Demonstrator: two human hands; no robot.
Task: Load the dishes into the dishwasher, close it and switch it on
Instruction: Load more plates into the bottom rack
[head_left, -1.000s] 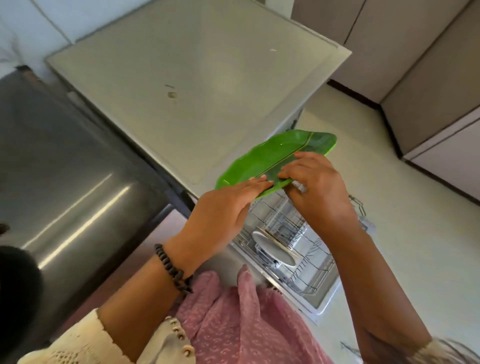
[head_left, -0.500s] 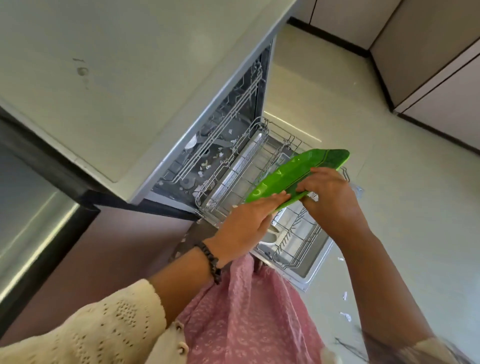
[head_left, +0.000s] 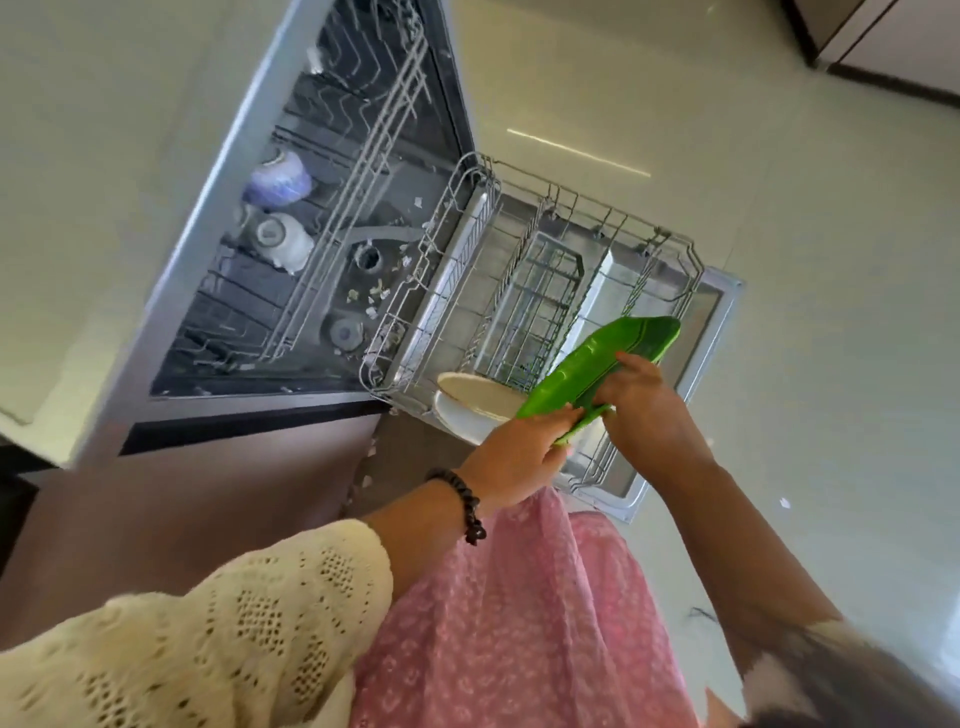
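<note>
Cream sleeve (head_left: 171, 644): your left arm comes out of this knitted cuff, with a dark bead bracelet (head_left: 465, 506) at the wrist.
Upper rack (head_left: 332, 171): inside the dishwasher, far up and left of your grip, holding a blue-patterned bowl (head_left: 280, 179) and a white cup (head_left: 283, 241) upside down.
Lower rack (head_left: 524, 291): pulled out over the open door (head_left: 719, 312), directly beneath and beyond your hands.
White plates (head_left: 475, 400): two standing on edge at the near end of the lower rack, just left of your left grip.
Left hand (head_left: 519, 457): your grip clasps the near, lower end of the green leaf-shaped plate, fingers along its top.
Green leaf-shaped plate (head_left: 610, 364): tilted, held between both hands above the lower rack's near right part, its far tip rising to the right.
Right hand (head_left: 641, 410): your grip pinches the plate's right edge, thumb on top.
Floor (head_left: 805, 218): pale tiles, right of your right grip.
</note>
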